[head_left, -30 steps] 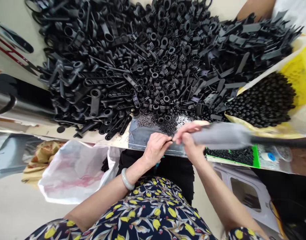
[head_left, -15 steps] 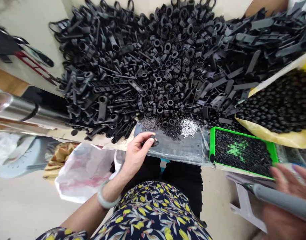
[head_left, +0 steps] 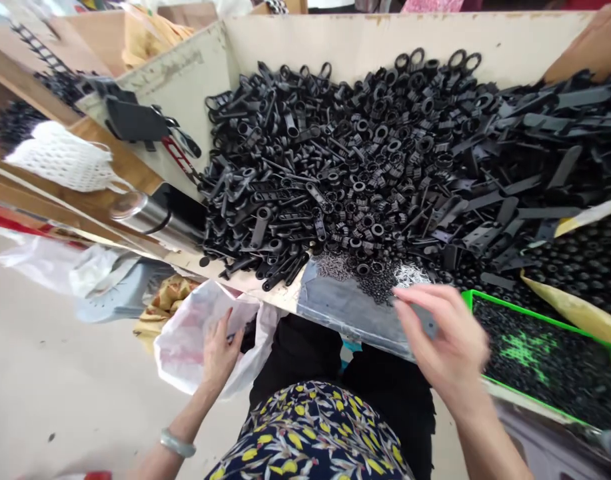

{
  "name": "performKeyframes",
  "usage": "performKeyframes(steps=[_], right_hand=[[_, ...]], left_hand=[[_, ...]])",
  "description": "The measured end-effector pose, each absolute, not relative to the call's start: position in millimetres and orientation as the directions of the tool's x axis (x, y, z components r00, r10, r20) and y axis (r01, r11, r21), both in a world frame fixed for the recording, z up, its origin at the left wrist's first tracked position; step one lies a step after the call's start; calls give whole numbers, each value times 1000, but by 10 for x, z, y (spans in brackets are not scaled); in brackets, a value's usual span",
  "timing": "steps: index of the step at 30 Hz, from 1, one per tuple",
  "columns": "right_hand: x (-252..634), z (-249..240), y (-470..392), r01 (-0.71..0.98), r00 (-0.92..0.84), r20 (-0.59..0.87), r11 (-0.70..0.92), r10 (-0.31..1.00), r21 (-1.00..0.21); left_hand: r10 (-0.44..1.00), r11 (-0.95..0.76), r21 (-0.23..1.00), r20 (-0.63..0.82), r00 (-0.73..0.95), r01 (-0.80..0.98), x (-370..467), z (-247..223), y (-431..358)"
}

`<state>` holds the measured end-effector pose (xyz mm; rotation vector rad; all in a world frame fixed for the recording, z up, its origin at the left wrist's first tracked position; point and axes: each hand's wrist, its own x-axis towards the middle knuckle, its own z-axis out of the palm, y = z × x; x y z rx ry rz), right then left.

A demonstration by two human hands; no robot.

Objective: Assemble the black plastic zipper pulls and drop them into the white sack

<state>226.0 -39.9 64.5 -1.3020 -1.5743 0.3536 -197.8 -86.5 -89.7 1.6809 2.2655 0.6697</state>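
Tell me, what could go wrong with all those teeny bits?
The right hand is close to the white pins, so it might brush them into the tiny black bits beside them and mix them up.

The green tray, holding more small black pieces, sits by the table's front edge; a bump could spill them.

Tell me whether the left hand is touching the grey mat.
Apart. The head view shows the left hand at the mouth of the white bag, with part of the bag visible between its fingers and the grey mat.
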Motion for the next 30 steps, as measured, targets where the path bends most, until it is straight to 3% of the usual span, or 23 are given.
performKeyframes(steps=[2,7,12,16,19,23,26,30], right_hand=[[2076,481,29,640,-99,536,466,839,-611],[1536,290,937,845,-229,472,414,851,-338],[1165,266,1370,960,-202,342,255,918,-117],[1133,283,1483,968,-145,300,198,943,-154],[1272,443,1389,963,-101,306,170,947,-210],[1516,676,866,937,-98,260,177,961,-302],[1585,651,240,878,-140,204,217,969,-426],[1662,423,-480,805,-77,134,141,988,-576]], left_hand=[[936,147,442,227,-269,885,-1827,-780,-785],[845,-238,373,535,2,897,-1181,-231,-451],[814,-473,492,561,149,731,-704,-8,-132],[845,-482,656,523,110,581,-504,21,0],[922,-363,816,384,47,449,-425,81,61],[999,37,999,-39,33,38,-303,144,123],[941,333,896,-296,165,-292,-139,141,83],[818,566,733,-445,364,-376,28,127,-63]])
